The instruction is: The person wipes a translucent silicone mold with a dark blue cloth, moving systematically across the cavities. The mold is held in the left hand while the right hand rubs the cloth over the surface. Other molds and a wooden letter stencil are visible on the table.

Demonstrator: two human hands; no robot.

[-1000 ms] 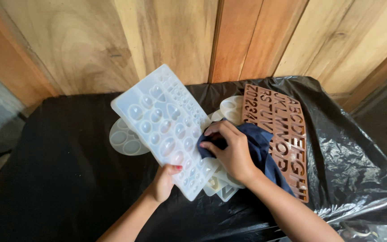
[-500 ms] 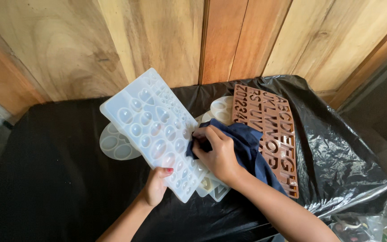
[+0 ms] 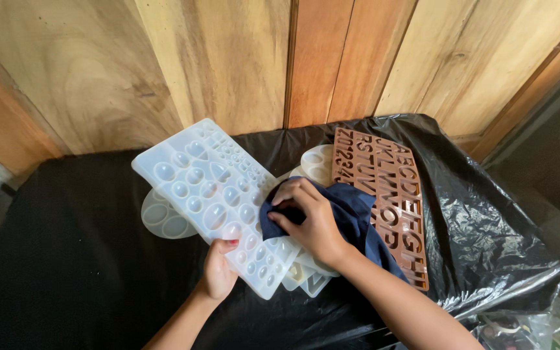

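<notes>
clear mold left; letter mold right; cloth between; all on table

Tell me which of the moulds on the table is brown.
The long letter-and-number mould on the right, partly under the dark blue cloth. The other moulds, including the one the left hand holds, are translucent white.
</notes>
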